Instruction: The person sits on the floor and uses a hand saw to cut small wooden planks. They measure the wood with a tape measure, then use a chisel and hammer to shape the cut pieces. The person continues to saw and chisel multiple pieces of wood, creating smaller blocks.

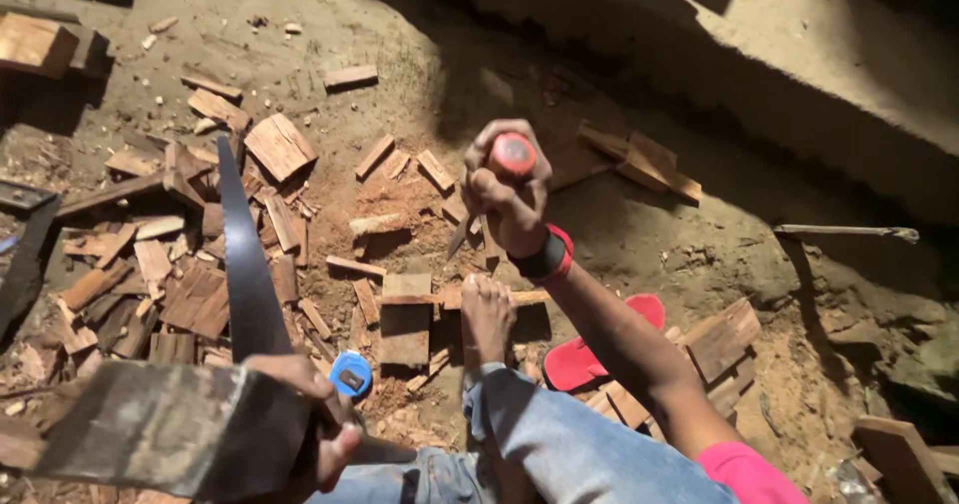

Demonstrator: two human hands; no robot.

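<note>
Far left: dirt floor (619, 54) littered with wood offcuts (180, 294), one bigger block (280, 146) on top of the pile. A dark blade (25, 254) pokes in at the left edge.

Low left: left hand (315, 424) is wrapped around the grip of a handsaw (245, 264), blade pointing up and away over the scraps, not touching the work. A grey wood slab (170, 426) sits in front of that hand; whether the hand also holds it, cannot tell. Blue tape measure (351, 374) lies just beside the hand on the floor.

Centre: a flat board (407, 319) with a thin strip (445, 298) across it, pinned by a bare foot (486, 314). Above it, right hand (511, 192) is clenched on a red-handled chisel (511, 159), tip angled down near small scraps, apart from the board.

Right: red sandal (589, 354), more blocks (724, 339), a stick (849, 231) well apart.

Step, as judged: chiselling or marking small pieces, saw parked. Next move likely needs the chisel tip seated on the wood while the foot holds the strip steady; the saw hand should stay clear.
</note>
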